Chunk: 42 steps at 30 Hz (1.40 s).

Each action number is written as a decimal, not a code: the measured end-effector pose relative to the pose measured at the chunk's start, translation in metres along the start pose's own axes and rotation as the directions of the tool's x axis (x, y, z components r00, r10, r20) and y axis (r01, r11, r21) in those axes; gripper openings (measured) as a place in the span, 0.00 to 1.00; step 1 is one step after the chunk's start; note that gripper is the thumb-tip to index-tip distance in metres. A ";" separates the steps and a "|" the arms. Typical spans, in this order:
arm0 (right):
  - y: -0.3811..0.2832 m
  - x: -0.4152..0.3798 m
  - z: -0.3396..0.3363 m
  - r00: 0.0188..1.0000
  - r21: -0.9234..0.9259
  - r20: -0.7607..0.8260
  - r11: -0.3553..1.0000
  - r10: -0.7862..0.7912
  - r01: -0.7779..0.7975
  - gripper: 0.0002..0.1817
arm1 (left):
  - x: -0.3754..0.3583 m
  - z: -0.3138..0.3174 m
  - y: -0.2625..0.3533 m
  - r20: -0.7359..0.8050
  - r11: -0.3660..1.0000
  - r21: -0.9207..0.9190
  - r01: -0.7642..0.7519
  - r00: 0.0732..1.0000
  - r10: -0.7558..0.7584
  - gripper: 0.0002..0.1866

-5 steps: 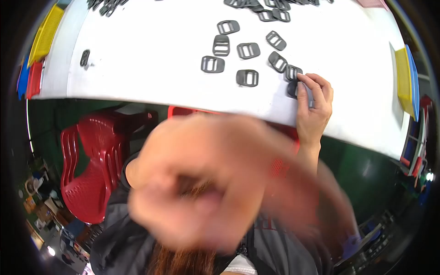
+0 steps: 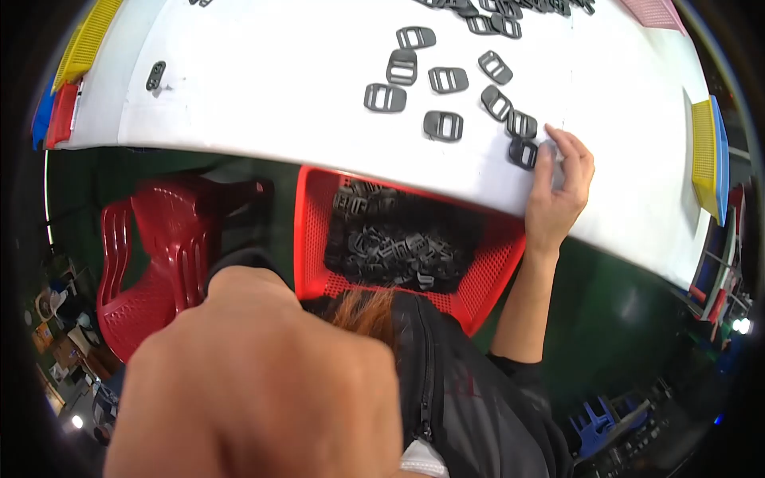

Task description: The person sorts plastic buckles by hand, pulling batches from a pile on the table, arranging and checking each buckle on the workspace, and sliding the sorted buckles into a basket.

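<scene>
My left hand [image 2: 263, 374] is raised very close to the camera at the lower left, its back toward me and its fingers out of sight. On the white table, my right hand [image 2: 564, 179] rests near the front edge with fingers apart. Its thumb tip lies right beside a black plastic strap buckle [image 2: 523, 154], and the fingertips are just right of a second buckle [image 2: 522, 124]. A third buckle [image 2: 496, 103] sits behind that one, making a slanting row. More loose buckles, such as one flat buckle [image 2: 443, 126], lie spread to the left.
Below the table edge, a red basket [image 2: 313, 231] holds many dark buckles. A heap of buckles [image 2: 550, 6] lies at the far side. A dark red chair [image 2: 167, 231] stands at left. Yellow trays [image 2: 705, 151] flank the table, and a small black part [image 2: 156, 76] lies at left.
My left hand has moved down and left, uncovering the basket. My right hand has shifted slightly right, off the nearest buckle, which now shows more fully. The whole view has shifted somewhat.
</scene>
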State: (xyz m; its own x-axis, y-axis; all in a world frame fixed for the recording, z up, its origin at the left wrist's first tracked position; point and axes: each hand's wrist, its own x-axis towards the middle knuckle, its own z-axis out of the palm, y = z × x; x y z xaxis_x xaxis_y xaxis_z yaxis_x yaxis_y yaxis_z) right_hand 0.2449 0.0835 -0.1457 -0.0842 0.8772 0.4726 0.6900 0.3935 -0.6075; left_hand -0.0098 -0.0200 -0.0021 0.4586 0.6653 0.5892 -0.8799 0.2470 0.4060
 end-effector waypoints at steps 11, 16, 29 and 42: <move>-0.012 0.032 0.059 0.958 0.063 0.236 0.987 -0.162 0.151 0.30 | 0.009 0.012 0.006 0.392 0.952 0.214 -0.217 0.912 0.120 0.10; -0.039 0.053 0.103 0.909 0.215 0.272 0.940 -0.317 0.263 0.31 | -0.040 0.049 0.013 0.363 0.948 0.284 -0.146 0.931 0.034 0.11; -0.051 0.030 0.064 0.557 0.488 0.446 0.712 -0.701 0.506 0.13 | -0.010 -0.035 0.017 0.262 0.670 0.662 0.335 0.734 -0.626 0.16; -0.003 0.102 0.028 0.915 0.242 0.329 0.958 -0.233 0.157 0.13 | 0.033 -0.218 0.050 -0.799 0.025 0.516 0.856 0.471 0.374 0.13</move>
State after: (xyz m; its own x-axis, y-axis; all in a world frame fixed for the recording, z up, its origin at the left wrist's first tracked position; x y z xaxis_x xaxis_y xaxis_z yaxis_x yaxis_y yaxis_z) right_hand 0.2145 0.1793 -0.1136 -0.4739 0.8017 0.3644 0.4739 0.5809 -0.6618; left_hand -0.0657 0.1677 -0.1143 -0.2122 0.9687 -0.1288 0.4350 0.2117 0.8752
